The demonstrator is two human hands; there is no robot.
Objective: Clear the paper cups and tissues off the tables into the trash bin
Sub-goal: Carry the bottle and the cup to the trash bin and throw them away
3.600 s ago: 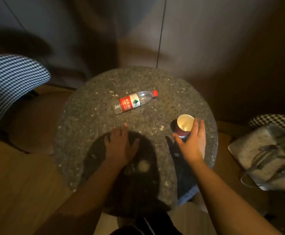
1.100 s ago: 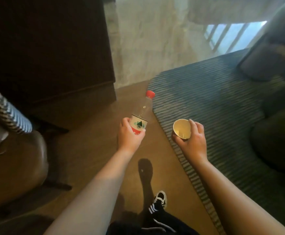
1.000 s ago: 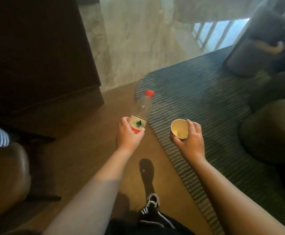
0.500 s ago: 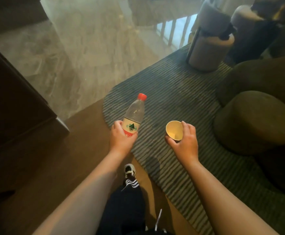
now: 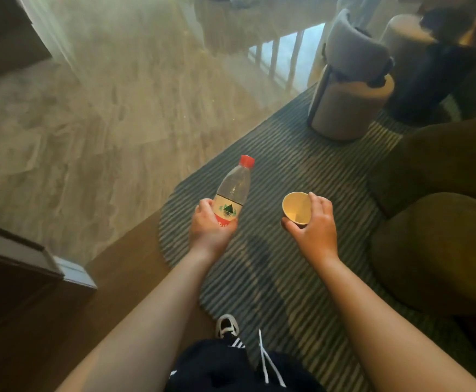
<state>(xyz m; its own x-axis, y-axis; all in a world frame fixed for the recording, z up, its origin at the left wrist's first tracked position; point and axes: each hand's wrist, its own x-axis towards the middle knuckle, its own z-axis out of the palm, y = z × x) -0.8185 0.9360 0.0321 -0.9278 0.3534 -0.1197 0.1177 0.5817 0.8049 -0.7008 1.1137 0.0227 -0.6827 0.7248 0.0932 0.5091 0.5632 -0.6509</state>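
The left hand (image 5: 209, 227) grips a clear plastic bottle (image 5: 232, 190) by its lower part, fingers curled round the label, its red cap pointing up and away. The right hand (image 5: 314, 226) holds a paper cup (image 5: 296, 207) from the side, fingers wrapped round its wall, mouth tilted toward the camera. Both are carried in the air above the near edge of a striped rug (image 5: 301, 162). On the rug's far end stands a grey round chair (image 5: 347, 89); an olive pouf (image 5: 440, 250) sits at its right side. A shoe (image 5: 226, 326) steps at the rug's near edge.

bottle (image 5: 233, 190): clear glossy plastic | cup (image 5: 296, 208): matt paper | rug (image 5: 301, 171): ribbed cloth | floor (image 5: 103, 108): polished stone
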